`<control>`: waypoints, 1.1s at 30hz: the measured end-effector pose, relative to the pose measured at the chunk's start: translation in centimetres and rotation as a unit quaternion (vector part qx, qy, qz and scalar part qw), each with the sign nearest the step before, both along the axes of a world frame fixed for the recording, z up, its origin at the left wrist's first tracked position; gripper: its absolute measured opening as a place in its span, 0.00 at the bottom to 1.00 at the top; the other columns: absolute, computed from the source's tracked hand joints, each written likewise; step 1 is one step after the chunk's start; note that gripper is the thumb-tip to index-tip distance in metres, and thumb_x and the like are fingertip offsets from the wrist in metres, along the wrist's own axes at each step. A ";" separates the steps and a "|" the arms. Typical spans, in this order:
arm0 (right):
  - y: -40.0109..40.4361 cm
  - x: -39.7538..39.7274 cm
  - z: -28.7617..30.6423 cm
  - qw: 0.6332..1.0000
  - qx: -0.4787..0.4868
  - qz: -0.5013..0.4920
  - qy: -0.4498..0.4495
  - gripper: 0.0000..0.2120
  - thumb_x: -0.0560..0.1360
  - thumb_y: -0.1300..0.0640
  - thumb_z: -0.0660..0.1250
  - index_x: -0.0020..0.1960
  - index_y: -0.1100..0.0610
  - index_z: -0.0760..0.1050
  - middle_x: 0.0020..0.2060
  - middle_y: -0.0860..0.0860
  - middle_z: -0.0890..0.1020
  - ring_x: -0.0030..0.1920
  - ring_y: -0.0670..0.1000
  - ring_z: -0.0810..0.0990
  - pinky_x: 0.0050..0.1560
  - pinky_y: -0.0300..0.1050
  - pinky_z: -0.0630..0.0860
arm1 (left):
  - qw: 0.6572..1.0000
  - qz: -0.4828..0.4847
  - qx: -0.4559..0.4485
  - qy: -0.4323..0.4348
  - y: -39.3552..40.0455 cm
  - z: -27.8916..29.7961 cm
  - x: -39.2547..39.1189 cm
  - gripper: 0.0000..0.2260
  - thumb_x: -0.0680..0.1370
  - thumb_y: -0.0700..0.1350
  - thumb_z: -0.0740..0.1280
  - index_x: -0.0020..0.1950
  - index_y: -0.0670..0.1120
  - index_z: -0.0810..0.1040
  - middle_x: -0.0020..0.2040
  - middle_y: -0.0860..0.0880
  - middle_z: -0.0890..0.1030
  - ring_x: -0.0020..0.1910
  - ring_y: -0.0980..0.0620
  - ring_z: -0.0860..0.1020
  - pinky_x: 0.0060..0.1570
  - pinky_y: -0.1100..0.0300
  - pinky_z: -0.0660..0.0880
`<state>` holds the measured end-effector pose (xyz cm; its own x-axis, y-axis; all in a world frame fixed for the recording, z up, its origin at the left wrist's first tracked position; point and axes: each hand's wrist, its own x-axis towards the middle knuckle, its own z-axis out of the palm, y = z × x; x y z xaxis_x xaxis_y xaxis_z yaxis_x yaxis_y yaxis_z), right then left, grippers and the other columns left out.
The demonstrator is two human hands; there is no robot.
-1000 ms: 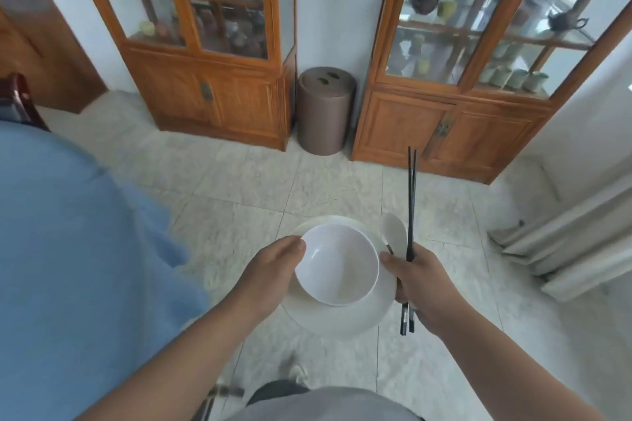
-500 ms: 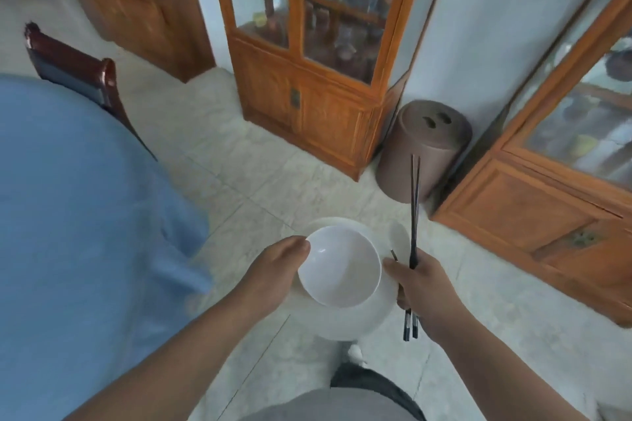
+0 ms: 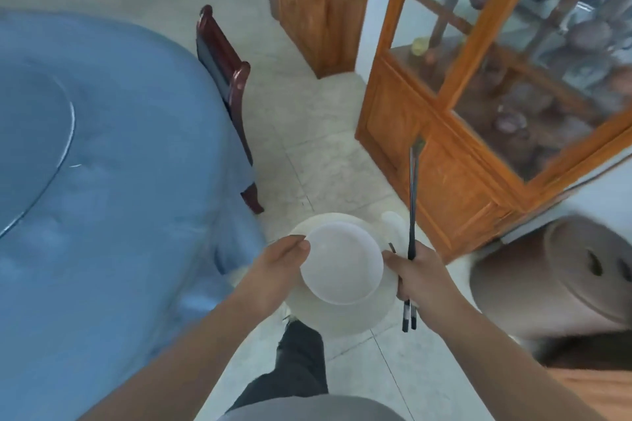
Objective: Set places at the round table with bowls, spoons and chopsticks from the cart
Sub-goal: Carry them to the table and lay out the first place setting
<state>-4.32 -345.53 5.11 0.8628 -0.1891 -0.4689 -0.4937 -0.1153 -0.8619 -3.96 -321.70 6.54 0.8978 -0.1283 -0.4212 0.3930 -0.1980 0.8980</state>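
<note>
A white bowl (image 3: 342,263) rests on a white plate (image 3: 345,316), carried over the floor just right of the round table. My left hand (image 3: 278,272) grips the stack's left rim, thumb on the bowl's edge. My right hand (image 3: 419,278) holds the right rim together with a pair of dark chopsticks (image 3: 412,215) pointing away from me and a white spoon (image 3: 393,224) whose bowl shows above the plate. The round table (image 3: 130,154) under a blue cloth fills the left, with a glass turntable (image 3: 30,133) on it.
A dark wooden chair (image 3: 227,79) stands tucked against the table's far right side. Wooden glass-fronted cabinets (image 3: 461,120) line the right, and a brown round bin (image 3: 561,270) sits by my right arm. Tiled floor (image 3: 307,147) runs between table and cabinets.
The view has swung left: the table and chair now fill more of the frame and the cabinets and bin have slid right. Both hands keep the same hold on the plate, bowl, spoon and chopsticks.
</note>
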 end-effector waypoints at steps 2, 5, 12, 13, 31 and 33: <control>0.9 5.2 0.0 1.000 -0.019 0.017 -0.008 0.05 0.75 0.60 0.68 0.41 0.58 0.75 0.22 0.46 0.69 0.22 0.49 0.64 0.22 0.41 0.62 | 1.000 0.019 -0.005 0.003 0.9 -0.4 4.2 0.11 0.81 0.52 0.62 0.45 0.65 0.82 0.48 0.60 0.83 0.49 0.64 0.78 0.47 0.68 0.72; 2.2 11.8 0.6 0.999 -0.045 0.029 -0.011 0.04 0.75 0.58 0.68 0.44 0.59 0.76 0.22 0.46 0.70 0.22 0.49 0.66 0.23 0.41 0.64 | 1.000 0.026 -0.005 -0.006 2.3 -0.6 10.6 0.14 0.81 0.51 0.61 0.41 0.66 0.81 0.45 0.64 0.83 0.47 0.68 0.78 0.45 0.69 0.72; 4.6 26.1 2.3 0.995 -0.042 0.084 -0.026 0.03 0.77 0.59 0.68 0.44 0.55 0.75 0.20 0.43 0.71 0.20 0.47 0.67 0.22 0.39 0.64 | 0.998 0.055 -0.005 -0.019 4.9 0.8 23.7 0.11 0.81 0.53 0.62 0.46 0.63 0.83 0.46 0.60 0.84 0.45 0.63 0.81 0.40 0.72 0.74; 5.1 27.9 2.2 0.994 -0.042 0.095 -0.025 0.03 0.77 0.59 0.68 0.44 0.55 0.75 0.20 0.42 0.72 0.20 0.46 0.68 0.22 0.39 0.65 | 0.998 0.064 0.001 -0.020 5.3 0.8 25.1 0.10 0.79 0.55 0.62 0.45 0.63 0.83 0.46 0.60 0.84 0.44 0.63 0.81 0.41 0.71 0.74; 20.9 66.3 -0.2 0.876 -0.071 0.475 -0.042 0.03 0.75 0.53 0.68 0.45 0.46 0.80 0.36 0.44 0.85 0.36 0.46 0.84 0.36 0.44 0.75 | 0.899 0.438 -0.014 -0.005 11.4 -1.3 46.7 0.14 0.74 0.59 0.59 0.49 0.59 0.83 0.48 0.54 0.85 0.49 0.53 0.83 0.50 0.57 0.78; 23.4 68.3 -0.4 0.857 -0.070 0.508 -0.048 0.04 0.75 0.53 0.68 0.44 0.44 0.80 0.37 0.44 0.85 0.37 0.46 0.84 0.37 0.44 0.76 | 0.878 0.478 -0.024 -0.009 12.4 -1.4 47.7 0.13 0.74 0.59 0.60 0.48 0.60 0.83 0.48 0.56 0.85 0.47 0.57 0.83 0.43 0.66 0.77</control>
